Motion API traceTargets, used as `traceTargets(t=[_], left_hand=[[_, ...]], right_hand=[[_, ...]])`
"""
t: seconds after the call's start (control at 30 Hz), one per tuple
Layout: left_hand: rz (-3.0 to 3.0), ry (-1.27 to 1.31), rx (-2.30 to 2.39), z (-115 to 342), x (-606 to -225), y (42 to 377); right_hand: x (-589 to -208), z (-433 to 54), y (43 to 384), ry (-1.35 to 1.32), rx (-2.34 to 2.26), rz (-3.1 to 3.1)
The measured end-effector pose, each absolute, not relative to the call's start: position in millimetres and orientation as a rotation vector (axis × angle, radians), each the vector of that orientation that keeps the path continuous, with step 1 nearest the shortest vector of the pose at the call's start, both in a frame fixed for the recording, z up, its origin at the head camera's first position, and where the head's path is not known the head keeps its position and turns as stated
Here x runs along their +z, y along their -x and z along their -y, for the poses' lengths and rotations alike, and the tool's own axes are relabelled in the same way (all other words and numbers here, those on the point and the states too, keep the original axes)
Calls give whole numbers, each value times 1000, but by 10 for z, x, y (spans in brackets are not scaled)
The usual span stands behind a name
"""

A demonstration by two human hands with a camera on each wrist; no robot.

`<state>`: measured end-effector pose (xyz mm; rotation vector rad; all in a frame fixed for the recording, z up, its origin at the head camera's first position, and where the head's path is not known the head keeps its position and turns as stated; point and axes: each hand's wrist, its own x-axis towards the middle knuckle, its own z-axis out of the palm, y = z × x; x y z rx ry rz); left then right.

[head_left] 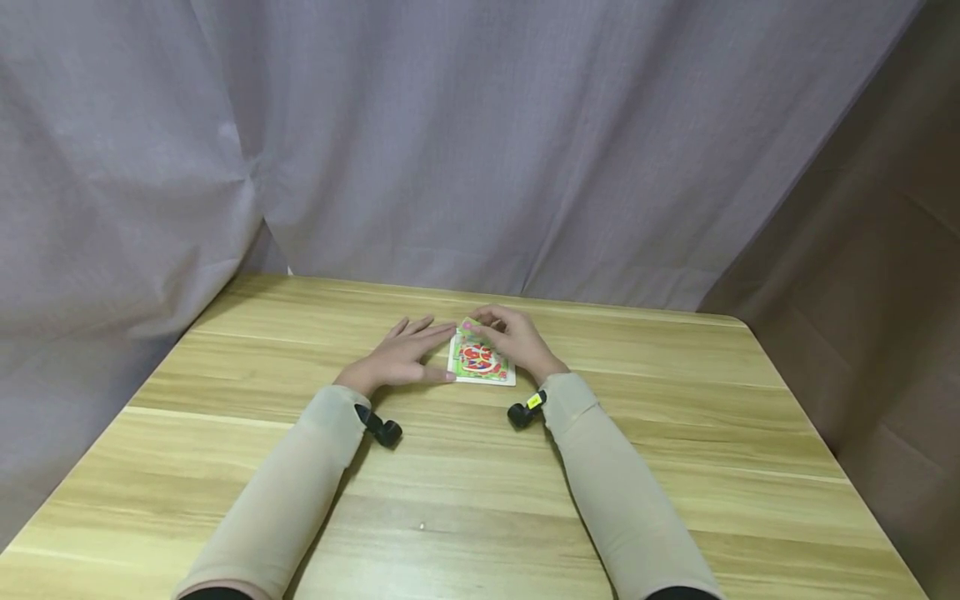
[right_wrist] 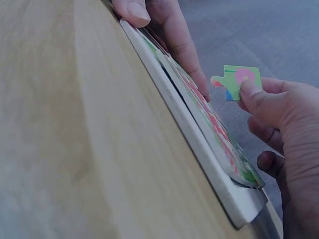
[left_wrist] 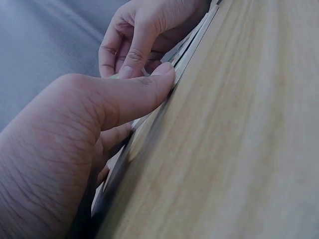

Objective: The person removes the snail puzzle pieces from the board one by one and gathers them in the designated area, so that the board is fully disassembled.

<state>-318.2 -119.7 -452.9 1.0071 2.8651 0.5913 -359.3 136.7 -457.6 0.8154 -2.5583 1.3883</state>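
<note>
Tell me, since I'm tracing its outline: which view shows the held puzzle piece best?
Right wrist view: the puzzle piece shows its knob and printed face large, partly covered by the right hand. The head view shows it small; the left wrist view, only a green sliver.

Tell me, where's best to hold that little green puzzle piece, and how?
Grip the puzzle piece by the edge opposite its knob, probably coming from the person's right, pinching front and back. It is thin and flat, and the knob points away from the right hand, so this hold should leave it free.
</note>
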Motion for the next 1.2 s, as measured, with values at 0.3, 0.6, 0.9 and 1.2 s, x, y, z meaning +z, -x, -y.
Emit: traceTargets(t=[0.3,0.6,0.9,1.2], left_hand=[[-2875,-1012,595,1194,-4548,3177],[-2856,-1017,620,1179,-4530,3184],[-2860,-1030,598,1205,-4556,3190],[-2862,-1049,595,1187,-4518,3180]], right_hand=[[-4566,-1498,3594,-703,1453,2589],[-4557,-1756,3622,-623,1443,2577],[-4566,-1965,3576,-614,1389,2633],[-4567,-2179,3559,-620,1321,2660]])
